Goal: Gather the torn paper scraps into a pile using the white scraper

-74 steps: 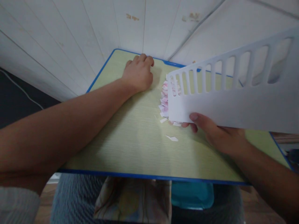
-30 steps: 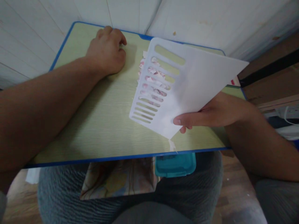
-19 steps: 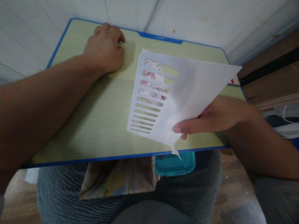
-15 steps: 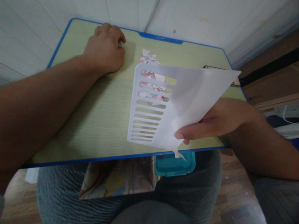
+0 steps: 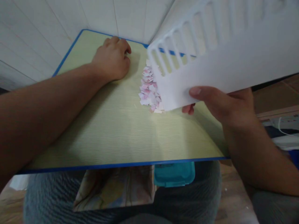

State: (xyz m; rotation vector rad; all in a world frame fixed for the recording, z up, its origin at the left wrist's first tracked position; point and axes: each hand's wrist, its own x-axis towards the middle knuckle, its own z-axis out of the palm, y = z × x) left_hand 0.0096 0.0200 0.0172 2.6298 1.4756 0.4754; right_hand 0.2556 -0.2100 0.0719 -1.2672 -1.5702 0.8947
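My right hand [image 5: 224, 105] grips a white slotted plastic panel [image 5: 210, 65], thumb on its face and fingertips showing beneath the lower edge. The panel is tilted up above the small table [image 5: 105, 133] and runs out of view at the upper right. Behind its left end lies a heap of torn pink and white paper scraps [image 5: 149, 88], partly covered by the panel. On the far left part of the tabletop rests my left hand [image 5: 113, 59], its fingers curled closed. What it holds, if anything, is hidden.
A blue rim edges the table, with a white plank wall [image 5: 98, 15] behind. Below the front edge, at my lap, are a teal plastic container [image 5: 174, 175] and a patterned bag or box [image 5: 116, 189]. A cardboard box [image 5: 277, 96] stands to the right.
My right hand has raised and turned the panel up to the right, uncovering more of the paper scraps. A paper strip hanging near its lower corner no longer shows. My left hand stays on the table.
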